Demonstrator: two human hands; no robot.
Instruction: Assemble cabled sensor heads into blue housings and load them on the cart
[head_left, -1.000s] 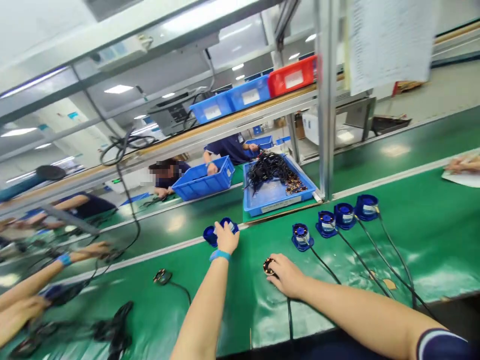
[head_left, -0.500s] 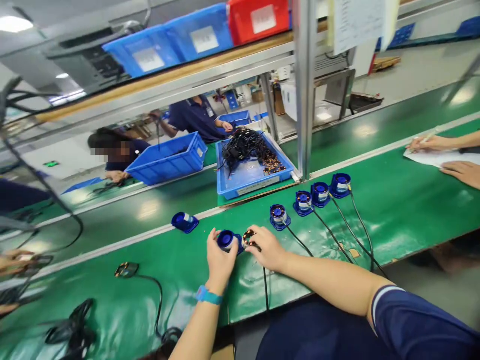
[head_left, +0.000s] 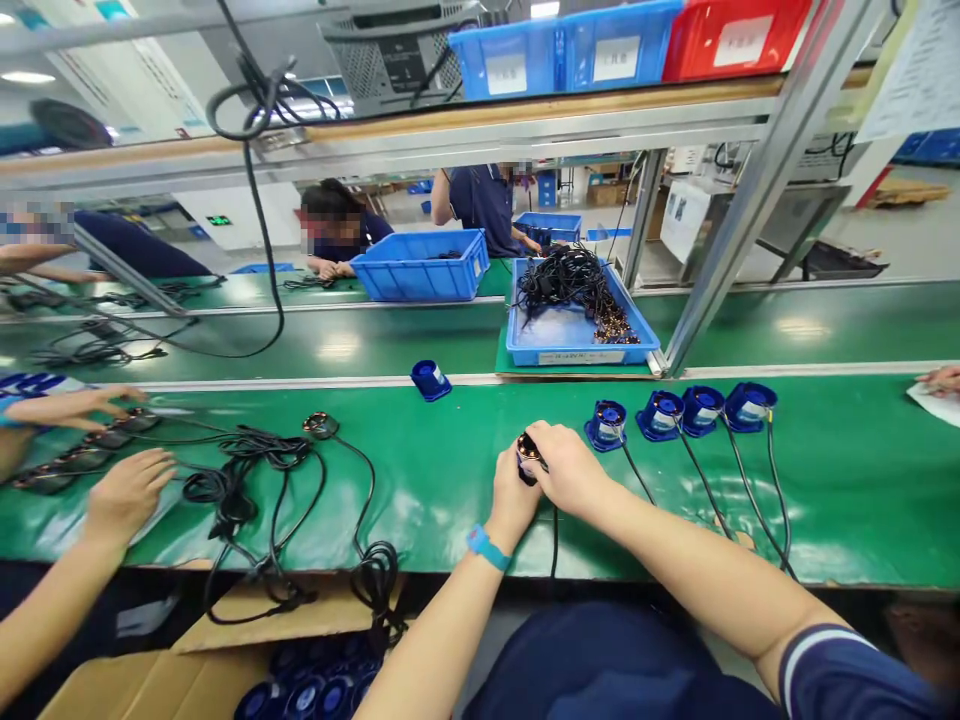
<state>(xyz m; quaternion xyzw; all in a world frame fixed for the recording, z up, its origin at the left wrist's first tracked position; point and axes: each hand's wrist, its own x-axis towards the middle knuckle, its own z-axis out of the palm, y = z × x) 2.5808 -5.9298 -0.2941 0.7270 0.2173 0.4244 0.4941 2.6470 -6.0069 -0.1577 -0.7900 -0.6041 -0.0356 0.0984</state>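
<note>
Both my hands meet over the green belt (head_left: pixel 420 480). My left hand (head_left: pixel 511 497) and my right hand (head_left: pixel 568 468) are closed together around a small round corded part (head_left: pixel 526 453); a black cord (head_left: pixel 554 540) hangs down from it over the belt's front edge. A blue cap seen in my left hand earlier is hidden between the hands. To the right stands a row of several blue-capped parts (head_left: pixel 679 410) with black cords. One loose blue cap (head_left: pixel 430 379) lies farther back on the belt.
A blue tray (head_left: pixel 576 335) of black cords sits behind the belt, beside a deeper blue bin (head_left: pixel 420 267). A co-worker's hands (head_left: pixel 124 490) work on corded parts (head_left: pixel 247 470) at my left. A cardboard box (head_left: pixel 157 680) of blue caps stands below. A metal post (head_left: pixel 739 215) rises right.
My left hand fetched a blue cap from the back of the belt and brought it to the corded part in my right hand. Both hands now close together; my view swung left and down.
</note>
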